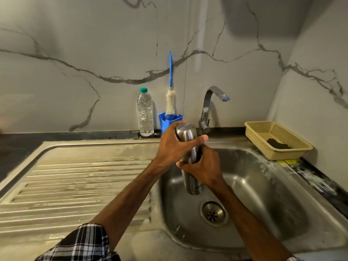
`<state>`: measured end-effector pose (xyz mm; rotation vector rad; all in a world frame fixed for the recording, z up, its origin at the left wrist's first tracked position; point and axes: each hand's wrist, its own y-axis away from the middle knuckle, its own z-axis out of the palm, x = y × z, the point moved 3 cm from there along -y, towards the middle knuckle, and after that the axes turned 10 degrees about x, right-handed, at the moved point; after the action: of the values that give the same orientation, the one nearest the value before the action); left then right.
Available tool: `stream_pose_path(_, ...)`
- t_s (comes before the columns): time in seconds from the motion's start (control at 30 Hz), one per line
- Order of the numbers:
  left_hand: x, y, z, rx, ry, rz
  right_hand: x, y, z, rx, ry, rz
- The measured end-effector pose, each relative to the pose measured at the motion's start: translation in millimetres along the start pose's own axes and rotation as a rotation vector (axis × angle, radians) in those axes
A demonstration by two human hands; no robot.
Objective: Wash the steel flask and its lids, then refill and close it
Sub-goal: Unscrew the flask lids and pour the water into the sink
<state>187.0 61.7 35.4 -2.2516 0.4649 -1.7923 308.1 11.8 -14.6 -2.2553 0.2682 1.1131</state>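
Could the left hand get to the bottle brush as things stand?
Probably yes, once it lets go: the left hand grips the flask top, and the brush stands unobstructed in its blue holder just behind.

Home kitchen, washing-up corner. Stainless steel sink with ribbed drainboard, set in dark surface. Curved chrome tap behind basin. Marble-veined wall panels. Bottle brush standing in blue holder, plastic water bottle beside it, perforated yellow basket at right.
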Motion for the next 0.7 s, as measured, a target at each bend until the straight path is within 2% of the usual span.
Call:
stream_pose_path(0.17,6.1,-2.6,-1.8,-0.17,0.036,0.089,16.2,-8.0,-9.8,0.081,-0.035,0.097)
stream_pose_path(0.37,-0.6,-7.8,-11.3,-0.016,0.034,0.121,26.9,-12.2,-11.4,0.081,-0.023,0.134)
stream_pose_path(0.43,-3.8,-12.1,-13.1,-0.071,0.046,0.05,25.1,-10.9,-9.9,0.079,-0.03,0.124)
stream_pose_path(0.57,-10.5,-19.6,-13.9,-0.281,0.021,-0.019,18.9,-6.0,-3.2,0.035,0.003,0.056)
stream_pose_path(0.63,-8.0,-17.8,-14.6,-0.289,-0.001,0.024,16.2,-3.9,1.9,-0.002,0.034,0.025)
stream_pose_path(0.7,-1.8,-16.7,-17.8,-0.221,0.024,0.08,15.4,-2.6,4.0,-0.012,0.03,0.025)
